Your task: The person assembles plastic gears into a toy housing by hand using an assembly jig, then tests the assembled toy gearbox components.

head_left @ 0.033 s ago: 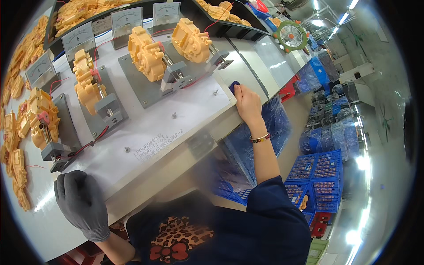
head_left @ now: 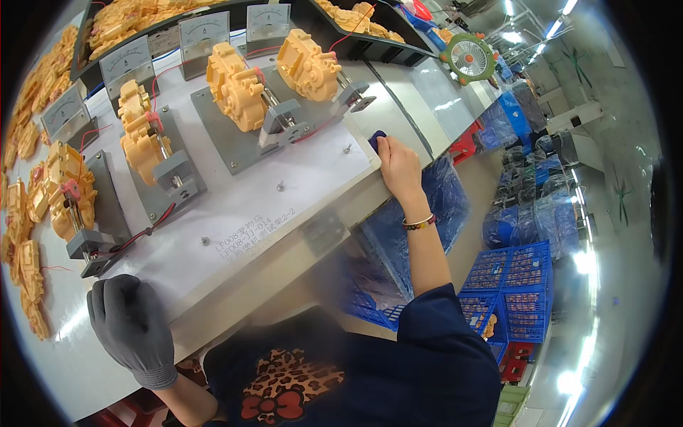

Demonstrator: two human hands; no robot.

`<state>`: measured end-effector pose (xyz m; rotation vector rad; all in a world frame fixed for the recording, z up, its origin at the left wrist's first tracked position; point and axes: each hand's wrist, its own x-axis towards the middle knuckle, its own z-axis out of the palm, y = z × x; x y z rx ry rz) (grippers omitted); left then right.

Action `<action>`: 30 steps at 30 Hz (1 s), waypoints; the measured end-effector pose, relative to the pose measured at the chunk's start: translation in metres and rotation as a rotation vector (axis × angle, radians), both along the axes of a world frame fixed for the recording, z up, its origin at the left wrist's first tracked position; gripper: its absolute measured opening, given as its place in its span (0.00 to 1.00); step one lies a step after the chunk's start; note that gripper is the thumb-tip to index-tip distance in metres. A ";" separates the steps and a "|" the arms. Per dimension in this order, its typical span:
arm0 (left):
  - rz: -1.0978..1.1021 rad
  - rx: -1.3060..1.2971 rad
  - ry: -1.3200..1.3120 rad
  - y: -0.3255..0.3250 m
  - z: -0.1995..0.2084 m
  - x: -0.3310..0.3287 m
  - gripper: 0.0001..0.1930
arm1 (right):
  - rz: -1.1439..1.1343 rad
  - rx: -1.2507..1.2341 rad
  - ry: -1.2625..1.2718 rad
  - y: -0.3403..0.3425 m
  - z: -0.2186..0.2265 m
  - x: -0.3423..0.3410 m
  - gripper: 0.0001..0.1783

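Observation:
My left hand [head_left: 130,324] wears a grey knitted glove and rests at the table's near edge, its fingers curled under; whatever is beneath them is hidden. Just beyond it, a yellow plastic gearbox [head_left: 62,181] sits on a grey test fixture [head_left: 85,245]. My bare right hand [head_left: 400,165] is closed around a small dark blue object [head_left: 376,140] at the table's right corner; most of that object is covered. Three more yellow gearboxes stand clamped in a row, including a left one [head_left: 139,135], a middle one [head_left: 235,85] and a right one [head_left: 308,65].
Analog meters [head_left: 204,39] stand behind the fixtures, joined by thin red wires. Black trays [head_left: 370,48] of yellow parts line the back, with loose parts [head_left: 28,285] at left. Screws [head_left: 280,186] protrude from the white sheet. A green fan [head_left: 469,59] and blue crates [head_left: 505,285] are at right.

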<state>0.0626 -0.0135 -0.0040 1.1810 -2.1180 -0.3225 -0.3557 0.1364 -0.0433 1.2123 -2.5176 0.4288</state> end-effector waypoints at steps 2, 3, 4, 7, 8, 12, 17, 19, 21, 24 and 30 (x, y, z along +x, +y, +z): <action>0.008 -0.015 0.000 0.002 0.001 0.004 0.03 | 0.008 -0.001 -0.019 -0.004 0.000 0.005 0.21; 0.017 -0.016 -0.003 0.002 0.002 0.006 0.03 | 0.017 -0.002 -0.022 -0.005 0.000 0.006 0.21; 0.021 -0.026 -0.004 0.003 0.004 0.008 0.03 | 0.034 0.009 -0.038 -0.007 -0.001 0.006 0.19; -0.017 -0.021 0.012 -0.001 0.000 0.000 0.03 | -0.040 0.018 -0.057 0.002 0.003 0.006 0.17; -0.021 -0.015 0.011 0.000 0.000 0.000 0.03 | -0.090 0.009 -0.079 0.002 0.004 0.008 0.17; -0.005 -0.017 0.015 0.001 0.002 0.000 0.03 | -0.123 0.028 -0.170 -0.001 0.009 0.012 0.19; -0.018 -0.031 -0.005 -0.002 -0.002 0.000 0.03 | 0.176 0.069 -0.005 0.013 0.015 0.025 0.24; -0.014 -0.012 0.000 -0.001 0.000 -0.001 0.03 | 0.131 0.096 0.043 0.017 0.006 0.023 0.19; 0.007 0.004 0.007 0.001 0.002 0.000 0.04 | 0.136 0.065 0.079 0.017 -0.005 0.013 0.16; 0.009 0.003 -0.009 0.005 0.002 0.011 0.04 | 0.139 0.035 0.041 0.005 -0.003 0.015 0.14; -0.023 -0.032 -0.002 -0.001 -0.001 0.001 0.04 | 0.123 0.067 0.082 0.012 0.000 0.008 0.14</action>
